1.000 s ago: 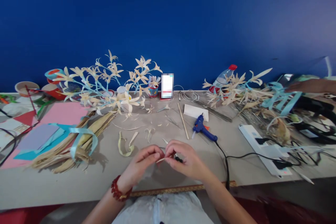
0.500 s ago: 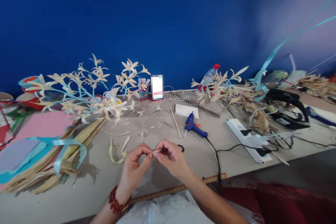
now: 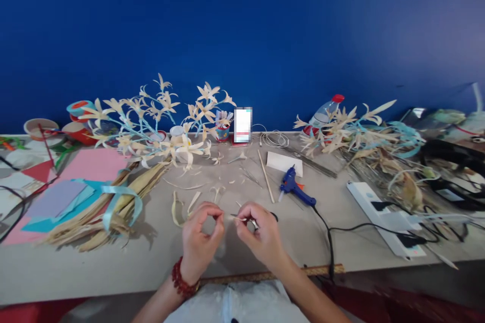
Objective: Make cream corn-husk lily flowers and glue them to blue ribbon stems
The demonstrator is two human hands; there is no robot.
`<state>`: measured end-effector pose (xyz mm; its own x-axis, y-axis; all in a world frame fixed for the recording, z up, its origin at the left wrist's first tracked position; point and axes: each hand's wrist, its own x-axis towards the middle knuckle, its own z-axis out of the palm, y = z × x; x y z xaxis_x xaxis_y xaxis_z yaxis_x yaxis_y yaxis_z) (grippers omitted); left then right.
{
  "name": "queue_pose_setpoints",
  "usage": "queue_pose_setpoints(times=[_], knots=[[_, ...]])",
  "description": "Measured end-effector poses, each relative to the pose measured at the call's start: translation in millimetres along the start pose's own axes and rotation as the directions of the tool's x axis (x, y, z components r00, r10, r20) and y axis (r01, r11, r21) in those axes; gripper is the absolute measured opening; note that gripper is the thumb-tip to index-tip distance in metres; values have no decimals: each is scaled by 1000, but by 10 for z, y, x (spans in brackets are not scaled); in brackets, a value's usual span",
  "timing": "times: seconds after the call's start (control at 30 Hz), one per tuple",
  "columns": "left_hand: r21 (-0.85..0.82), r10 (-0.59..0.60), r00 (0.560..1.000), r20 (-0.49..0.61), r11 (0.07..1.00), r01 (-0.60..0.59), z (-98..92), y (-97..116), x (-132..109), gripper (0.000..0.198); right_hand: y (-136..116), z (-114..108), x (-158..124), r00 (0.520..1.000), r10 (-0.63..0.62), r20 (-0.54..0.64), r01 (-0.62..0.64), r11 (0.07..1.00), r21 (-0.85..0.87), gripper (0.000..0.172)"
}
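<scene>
My right hand (image 3: 261, 234) pinches a thin pale strip (image 3: 235, 218) between thumb and forefinger, low in the centre of the frame, just above the table (image 3: 151, 262). My left hand (image 3: 200, 239) is curled with thumb and forefinger pressed together, just beside the strip's free end; I cannot tell whether they touch it. The blue glue gun (image 3: 294, 189) lies up and to the right.

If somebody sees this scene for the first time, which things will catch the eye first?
The deep blue wall fills the upper half, and pale flower sprays stand out against it at the back left of the table. Near the front centre, the right hand pinches a thin pale strip, with the left hand close beside it. A blue glue gun lies just behind them, to the right.
</scene>
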<state>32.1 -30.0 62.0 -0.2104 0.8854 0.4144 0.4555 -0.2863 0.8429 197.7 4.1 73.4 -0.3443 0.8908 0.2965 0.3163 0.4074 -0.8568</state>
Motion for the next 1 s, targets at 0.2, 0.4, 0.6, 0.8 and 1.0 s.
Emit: queue_pose_setpoints(times=[0.2,0.4,0.6,0.8,1.0], knots=[[-106,5,955,296,994,28,-57,65,101,12,7,-52,22,999,9,48,-11,999,42,7],[14,134,979,153,990,-137,67,115,94,13,0,9,6,993,-117,-9,117,993,-7,11],[186,219,972,90,955,-232,10,95,69,13,23,107,-49,983,-177,-59,175,984,-26,12],[295,248,968,-35,928,-227,-115,-60,51,13,22,95,-65,986,-124,-113,129,991,43,12],[89,71,976,205,992,-91,-151,95,125,13,-15,5,-42,997,-18,-79,26,994,102,12]])
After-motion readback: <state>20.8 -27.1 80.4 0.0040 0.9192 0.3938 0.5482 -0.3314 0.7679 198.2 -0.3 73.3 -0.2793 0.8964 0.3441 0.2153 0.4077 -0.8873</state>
